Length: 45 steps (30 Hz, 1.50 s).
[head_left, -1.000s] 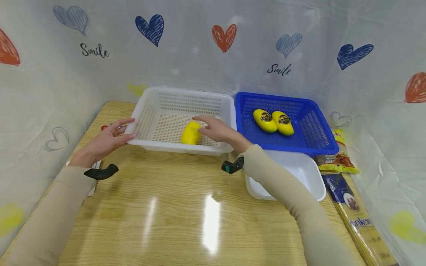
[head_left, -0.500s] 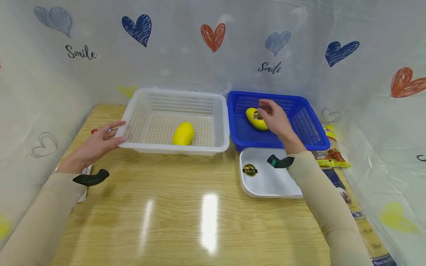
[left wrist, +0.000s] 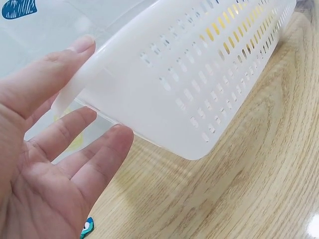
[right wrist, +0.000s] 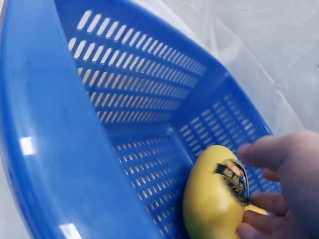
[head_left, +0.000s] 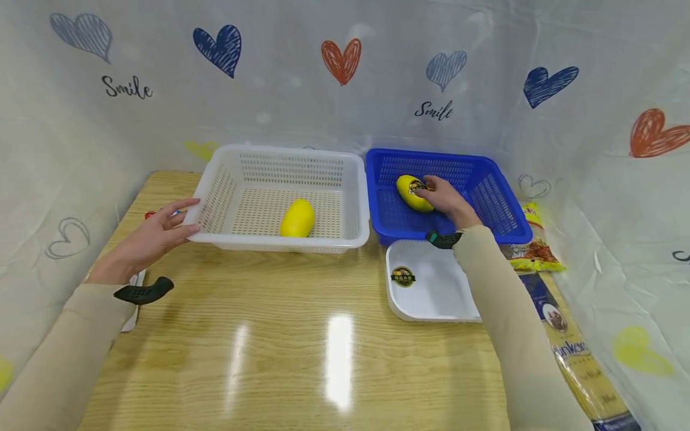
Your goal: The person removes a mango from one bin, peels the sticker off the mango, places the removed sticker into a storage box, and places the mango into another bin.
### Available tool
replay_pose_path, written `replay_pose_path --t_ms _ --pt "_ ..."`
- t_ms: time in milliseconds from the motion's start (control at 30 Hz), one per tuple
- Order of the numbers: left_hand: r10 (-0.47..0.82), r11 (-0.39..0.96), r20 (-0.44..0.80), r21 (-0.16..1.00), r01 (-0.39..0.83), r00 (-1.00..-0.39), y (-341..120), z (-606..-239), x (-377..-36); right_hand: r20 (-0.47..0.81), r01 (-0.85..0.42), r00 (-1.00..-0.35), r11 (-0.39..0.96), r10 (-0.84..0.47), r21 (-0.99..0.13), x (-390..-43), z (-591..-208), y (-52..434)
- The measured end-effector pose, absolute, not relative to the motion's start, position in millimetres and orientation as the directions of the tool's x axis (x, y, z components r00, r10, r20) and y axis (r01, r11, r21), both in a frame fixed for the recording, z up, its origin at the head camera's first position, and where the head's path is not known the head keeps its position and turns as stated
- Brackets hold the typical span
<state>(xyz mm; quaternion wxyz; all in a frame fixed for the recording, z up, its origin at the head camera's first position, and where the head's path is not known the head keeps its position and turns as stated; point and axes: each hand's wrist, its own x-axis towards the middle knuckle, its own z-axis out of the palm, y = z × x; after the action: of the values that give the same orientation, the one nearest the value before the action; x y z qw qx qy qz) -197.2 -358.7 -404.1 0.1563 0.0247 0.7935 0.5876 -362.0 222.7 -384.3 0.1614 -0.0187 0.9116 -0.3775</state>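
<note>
At left, my left hand (head_left: 153, 236) pinches the left rim of a white slotted plastic basket (head_left: 242, 240), thumb over the rim and fingertips beneath it (left wrist: 114, 94). One yellow mango (head_left: 298, 218) lies inside. My right hand (head_left: 444, 197) reaches down into the blue slotted basket (head_left: 399, 224). A yellow mango with a black sticker (right wrist: 209, 194) lies beside its fingertips. Another yellow fruit (right wrist: 256, 209) peeks out between the fingers, mostly hidden under the hand, and I cannot tell whether they grip it.
A white tub (head_left: 431, 293) with a round black-and-gold sticker stands in front of the blue basket. Along the table's right edge lie a yellow snack packet (head_left: 533, 254) and a long bag (head_left: 582, 359). Patterned sheeting (head_left: 291, 90) surrounds the table.
The right hand has left the white basket's mango, crossed right, and lowered over the right-hand mango in the blue basket. The left hand keeps its hold on the white rim. The head view shifted slightly.
</note>
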Motion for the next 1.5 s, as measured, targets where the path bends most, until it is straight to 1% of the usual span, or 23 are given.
replay_pose_path --t_ms 267,367,500,633,733,1000,1133,1233,1367,1500 --pt "0.212 0.356 -0.237 0.922 -0.151 -0.948 -359 -403 -198 -0.276 -0.080 -0.924 0.839 -0.265 -0.538 -368 -379 213" --pt "0.215 0.383 -0.238 0.913 -0.143 -0.947 -359 -403 -199 -0.294 -0.089 -0.916 0.851 -0.275 -0.517 -370 -379 212" --pt "0.216 0.398 -0.236 0.907 -0.135 -0.947 -359 -402 -198 -0.321 -0.115 -0.891 0.843 -0.322 -0.526 -372 -379 208" --pt "0.214 0.396 -0.244 0.907 -0.145 -0.946 -360 -401 -197 -0.331 -0.152 -0.865 0.826 -0.376 -0.542 -374 -381 205" --pt "0.214 0.389 -0.249 0.909 -0.151 -0.945 -360 -401 -197 -0.337 -0.170 -0.856 0.829 -0.392 -0.532 -375 -382 204" --pt "0.207 0.422 -0.267 0.892 -0.160 -0.941 -363 -400 -199 -0.431 -0.260 -0.764 0.840 -0.481 -0.477 -372 -375 208" --pt "0.208 0.430 -0.268 0.889 -0.158 -0.941 -363 -400 -200 -0.394 -0.281 -0.770 0.821 -0.502 -0.496 -368 -371 214" --pt "0.209 0.425 -0.261 0.892 -0.153 -0.942 -363 -400 -199 -0.355 -0.250 -0.804 0.813 -0.477 -0.526 -361 -365 218" --pt "0.216 0.427 -0.253 0.893 -0.142 -0.943 -362 -399 -198 -0.291 -0.199 -0.844 0.766 -0.451 -0.612 -344 -352 219" --pt "0.219 0.462 -0.252 0.878 -0.127 -0.943 -361 -399 -198 -0.161 -0.281 -0.843 0.677 -0.513 -0.680 -316 -339 216"
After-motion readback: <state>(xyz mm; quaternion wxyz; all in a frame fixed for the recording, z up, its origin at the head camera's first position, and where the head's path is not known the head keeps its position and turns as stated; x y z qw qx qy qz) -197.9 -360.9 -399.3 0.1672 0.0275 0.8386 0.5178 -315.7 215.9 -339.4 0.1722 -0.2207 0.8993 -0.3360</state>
